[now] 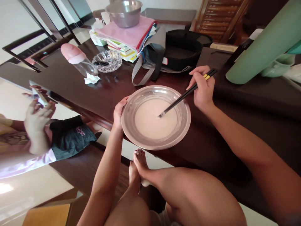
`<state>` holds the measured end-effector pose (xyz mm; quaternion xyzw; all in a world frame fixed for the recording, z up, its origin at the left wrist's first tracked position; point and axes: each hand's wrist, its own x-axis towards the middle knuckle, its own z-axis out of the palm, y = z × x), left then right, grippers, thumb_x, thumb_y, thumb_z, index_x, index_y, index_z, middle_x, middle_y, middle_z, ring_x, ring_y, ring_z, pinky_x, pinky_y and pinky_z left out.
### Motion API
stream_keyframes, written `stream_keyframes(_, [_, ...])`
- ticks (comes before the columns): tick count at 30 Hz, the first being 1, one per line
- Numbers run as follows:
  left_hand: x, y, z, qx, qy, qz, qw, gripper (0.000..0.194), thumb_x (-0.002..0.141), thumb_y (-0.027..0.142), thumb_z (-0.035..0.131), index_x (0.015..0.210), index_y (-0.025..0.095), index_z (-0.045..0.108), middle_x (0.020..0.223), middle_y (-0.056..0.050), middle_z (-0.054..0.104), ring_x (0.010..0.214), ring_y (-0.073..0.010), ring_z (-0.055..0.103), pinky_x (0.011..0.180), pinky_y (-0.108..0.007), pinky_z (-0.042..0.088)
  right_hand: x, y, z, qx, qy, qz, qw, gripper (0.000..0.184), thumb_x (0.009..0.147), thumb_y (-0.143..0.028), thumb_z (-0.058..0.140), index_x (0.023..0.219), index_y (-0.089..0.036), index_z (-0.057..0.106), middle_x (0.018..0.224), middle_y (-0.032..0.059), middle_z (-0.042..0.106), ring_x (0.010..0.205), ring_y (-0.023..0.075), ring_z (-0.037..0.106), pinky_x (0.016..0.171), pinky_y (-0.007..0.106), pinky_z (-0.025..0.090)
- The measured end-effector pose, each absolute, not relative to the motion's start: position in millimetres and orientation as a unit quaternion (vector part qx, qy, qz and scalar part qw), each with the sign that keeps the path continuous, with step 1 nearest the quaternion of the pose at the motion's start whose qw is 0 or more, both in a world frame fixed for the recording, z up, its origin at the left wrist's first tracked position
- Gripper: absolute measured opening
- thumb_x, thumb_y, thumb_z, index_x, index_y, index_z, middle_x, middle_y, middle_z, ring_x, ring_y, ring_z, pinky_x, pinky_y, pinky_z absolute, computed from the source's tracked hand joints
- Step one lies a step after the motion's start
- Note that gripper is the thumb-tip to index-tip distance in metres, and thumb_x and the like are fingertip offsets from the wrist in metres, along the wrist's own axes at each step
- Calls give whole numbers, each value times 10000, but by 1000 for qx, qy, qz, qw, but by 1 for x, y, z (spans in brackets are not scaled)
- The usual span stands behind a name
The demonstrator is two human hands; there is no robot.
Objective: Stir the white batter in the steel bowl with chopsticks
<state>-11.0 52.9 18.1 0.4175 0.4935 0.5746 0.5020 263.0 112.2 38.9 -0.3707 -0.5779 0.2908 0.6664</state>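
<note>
A wide steel bowl (131, 125) sits at the near edge of a dark wooden table (235, 125) and holds a pale, creamy liquid (152, 121). My left hand (118, 113) grips the bowl's left rim, fingers curled round it. My right hand (203, 86) is closed on a pair of black chopsticks (185, 94) with yellow bands near the top; their tips dip into the liquid near the bowl's middle.
Behind the bowl lie a grey-strapped black bag (178, 50), a glass ashtray (107, 61), a pink-capped bottle (76, 58), stacked books with a steel bowl (124, 12) on top, and a green roll (263, 47). Another person's hand (37, 116) holds a phone at left.
</note>
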Motion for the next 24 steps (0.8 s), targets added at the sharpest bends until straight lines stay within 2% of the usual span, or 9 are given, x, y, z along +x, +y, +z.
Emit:
stream_keyframes(4, [-11,53,18,417,489,576,506,326,820,380,465,986,194,674,976,-45,724,935,-224,663,817,-316,512,261,110,40,-375,-614,324,614,304,872,-543,503,906,-267,625,523,-45,499,472,125,529,490,297,400])
stream_keyframes(7, [-10,53,18,413,491,575,507,328,819,389,465,990,199,669,973,-44,723,936,-226,663,814,-319,514,264,113,41,-373,-590,296,652,268,854,-527,543,884,-276,631,543,-39,530,467,128,526,478,304,404])
stream_keyframes(10, [-10,53,18,418,494,571,505,335,822,391,458,1000,197,665,968,-46,721,937,-226,663,814,-321,511,266,115,40,-369,-574,291,671,290,841,-539,556,784,-261,616,494,-48,470,409,114,479,433,292,384])
stream_keyframes(14, [-10,52,19,416,493,576,502,327,826,380,459,998,196,667,972,-42,721,943,-223,660,826,-319,507,263,112,40,-376,-614,322,614,328,862,-562,506,840,-263,637,501,-44,495,438,115,518,444,281,404])
stream_keyframes(16, [-10,53,19,409,493,578,506,324,822,374,465,997,195,671,970,-40,721,942,-223,660,828,-319,508,264,114,40,-372,-605,307,634,301,863,-540,521,871,-268,648,535,-38,530,447,114,519,446,284,400])
stream_keyframes(20, [-10,53,19,412,493,575,507,324,817,378,469,990,192,671,959,-46,723,940,-232,661,825,-330,511,267,118,40,-350,-569,289,685,277,834,-516,579,765,-254,632,495,-51,478,391,97,465,398,273,346])
stream_keyframes(22, [-10,53,20,416,494,573,504,324,820,383,468,985,192,670,960,-51,722,946,-237,661,826,-336,513,265,116,39,-349,-587,316,658,295,839,-524,567,770,-247,638,475,-53,465,390,99,471,394,270,343])
stream_keyframes(24, [-9,52,20,419,493,574,502,320,822,384,468,978,193,672,962,-53,722,946,-238,661,831,-343,513,263,112,40,-369,-612,327,618,316,861,-549,519,871,-261,650,504,-45,506,444,116,530,451,283,414])
